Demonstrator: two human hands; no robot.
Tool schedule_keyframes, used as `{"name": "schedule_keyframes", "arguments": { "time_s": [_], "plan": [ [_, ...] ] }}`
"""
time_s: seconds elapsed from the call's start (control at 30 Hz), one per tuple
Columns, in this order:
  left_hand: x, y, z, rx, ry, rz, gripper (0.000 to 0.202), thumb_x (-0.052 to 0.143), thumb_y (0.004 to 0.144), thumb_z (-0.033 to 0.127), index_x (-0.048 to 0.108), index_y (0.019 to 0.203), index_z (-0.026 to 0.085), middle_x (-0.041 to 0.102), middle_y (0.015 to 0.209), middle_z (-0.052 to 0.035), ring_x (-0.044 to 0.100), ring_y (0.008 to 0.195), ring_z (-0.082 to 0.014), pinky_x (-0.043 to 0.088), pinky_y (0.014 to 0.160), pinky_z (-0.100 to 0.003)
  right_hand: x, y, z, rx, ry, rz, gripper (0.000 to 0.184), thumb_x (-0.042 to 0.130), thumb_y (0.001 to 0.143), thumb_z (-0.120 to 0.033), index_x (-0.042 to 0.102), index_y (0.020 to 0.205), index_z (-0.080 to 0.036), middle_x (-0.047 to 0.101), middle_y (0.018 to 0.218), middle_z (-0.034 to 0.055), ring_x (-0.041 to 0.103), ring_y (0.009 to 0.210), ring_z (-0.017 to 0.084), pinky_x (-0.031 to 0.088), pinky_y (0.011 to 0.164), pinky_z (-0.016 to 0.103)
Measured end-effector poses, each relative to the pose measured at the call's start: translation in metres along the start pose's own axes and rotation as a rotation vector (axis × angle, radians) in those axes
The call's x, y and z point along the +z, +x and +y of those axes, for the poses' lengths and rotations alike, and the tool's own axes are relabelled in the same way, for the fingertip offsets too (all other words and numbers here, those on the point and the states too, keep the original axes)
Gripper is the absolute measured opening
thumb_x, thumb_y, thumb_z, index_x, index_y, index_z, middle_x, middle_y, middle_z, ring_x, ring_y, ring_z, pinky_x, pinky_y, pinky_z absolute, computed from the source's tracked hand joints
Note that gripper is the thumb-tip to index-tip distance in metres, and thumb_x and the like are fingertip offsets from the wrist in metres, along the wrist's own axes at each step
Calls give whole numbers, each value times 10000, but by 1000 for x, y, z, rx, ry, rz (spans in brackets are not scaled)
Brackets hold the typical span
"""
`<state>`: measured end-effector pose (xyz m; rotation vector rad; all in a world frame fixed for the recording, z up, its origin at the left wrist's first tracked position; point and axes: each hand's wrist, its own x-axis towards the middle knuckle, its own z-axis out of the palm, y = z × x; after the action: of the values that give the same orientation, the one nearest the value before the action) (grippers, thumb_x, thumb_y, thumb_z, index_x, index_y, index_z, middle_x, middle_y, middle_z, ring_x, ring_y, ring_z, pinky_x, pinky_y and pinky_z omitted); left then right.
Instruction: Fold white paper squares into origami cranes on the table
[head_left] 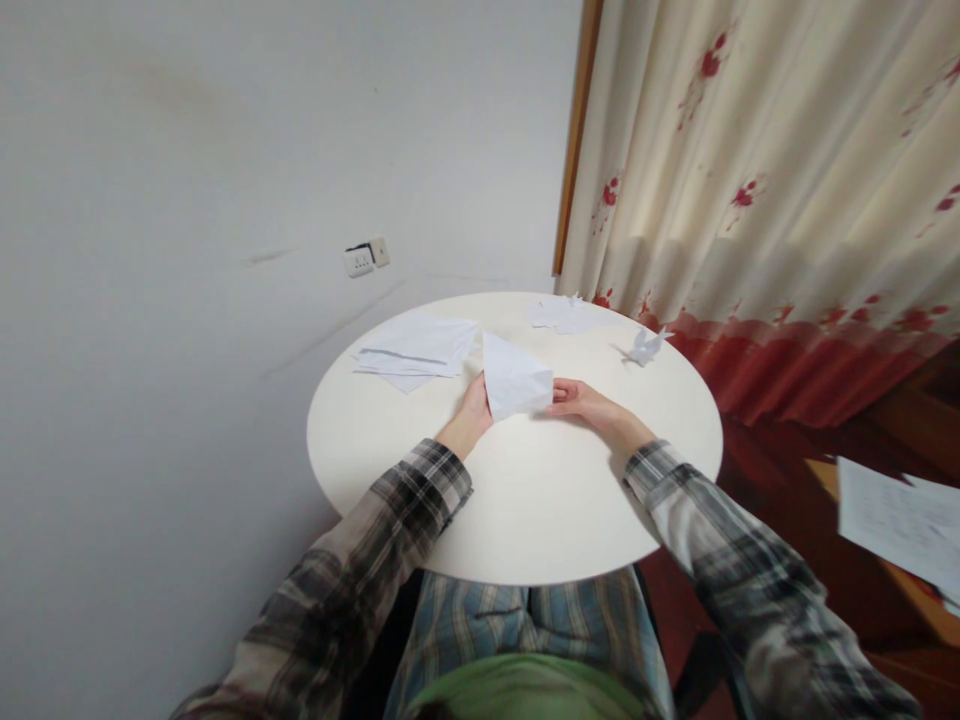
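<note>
A folded white sheet of paper (514,378) stands up from the round white table (525,500) between both hands. My left hand (474,403) grips its left edge, with the fingers hidden behind the paper. My right hand (581,400) pinches its lower right corner, the fingers closed on it. Both forearms, in plaid sleeves, rest on the table.
A stack of white sheets (420,352) lies at the table's back left, and more paper pieces (562,314) at the back. A small folded paper figure (645,346) sits at the back right. A curtain (750,180) hangs to the right. Loose papers (896,520) lie on a wooden surface at the far right.
</note>
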<state>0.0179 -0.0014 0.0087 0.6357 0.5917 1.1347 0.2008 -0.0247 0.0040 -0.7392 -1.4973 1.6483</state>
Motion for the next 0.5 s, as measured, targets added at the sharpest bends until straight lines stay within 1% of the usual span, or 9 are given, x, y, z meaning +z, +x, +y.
{"name": "schedule_keyframes", "arguments": {
  "time_s": [0.07,0.13,0.2,0.23,0.27,0.33,0.4,0.47,0.5],
  "plan": [
    [-1,2,-1,16,18,51,336,428,803,347,620,938,109,696,862,-92,641,840,-224,485,806,-363,0,0,1,24,-3,39,358,739,553,-217,618,885,-161,664,786,8,605,698,117,473,751,282],
    [-3,4,-1,84,58,177,265,453,798,330,622,856,133,695,795,-66,642,761,-195,494,737,-321,-1,1,2,14,14,109,306,724,567,-222,618,849,-164,647,710,-12,586,644,97,467,701,248],
    [-6,4,1,180,136,318,191,482,788,293,607,762,152,678,699,-38,621,642,-149,478,633,-260,-4,3,2,-18,26,203,300,713,567,-212,616,849,-175,641,707,-19,579,643,92,461,684,232],
    [-8,4,2,227,194,367,165,500,778,278,596,724,155,662,654,-26,596,580,-125,453,577,-231,-6,5,3,-32,23,259,303,708,567,-208,614,854,-179,642,721,-17,579,650,93,460,679,229],
    [-9,2,3,256,271,391,171,513,773,281,587,689,152,642,611,-21,564,521,-105,417,519,-210,-9,7,3,-46,14,317,301,704,562,-206,613,848,-181,641,730,-12,578,653,98,460,670,230],
    [-12,0,5,266,430,391,212,525,766,300,571,637,139,618,571,-26,511,453,-81,346,450,-194,-15,10,5,-68,5,460,297,686,569,-213,608,854,-185,634,725,-8,573,652,107,459,644,236],
    [-13,-2,6,244,580,372,257,519,765,316,563,595,128,604,550,-31,468,414,-69,301,425,-196,-22,13,7,-80,8,626,293,668,568,-226,600,850,-187,616,689,-10,562,629,115,452,600,244],
    [-12,-3,6,209,729,335,291,500,772,321,566,566,125,593,526,-31,444,395,-68,292,427,-204,-28,15,10,-62,1,742,278,662,541,-217,590,808,-178,594,651,-12,551,601,121,445,575,257],
    [-12,-3,5,196,808,309,313,486,778,328,572,556,125,586,508,-31,443,394,-73,298,435,-210,-31,16,11,-60,-20,780,274,659,533,-216,585,793,-175,585,642,-11,547,592,123,442,568,262]
  ]
}}
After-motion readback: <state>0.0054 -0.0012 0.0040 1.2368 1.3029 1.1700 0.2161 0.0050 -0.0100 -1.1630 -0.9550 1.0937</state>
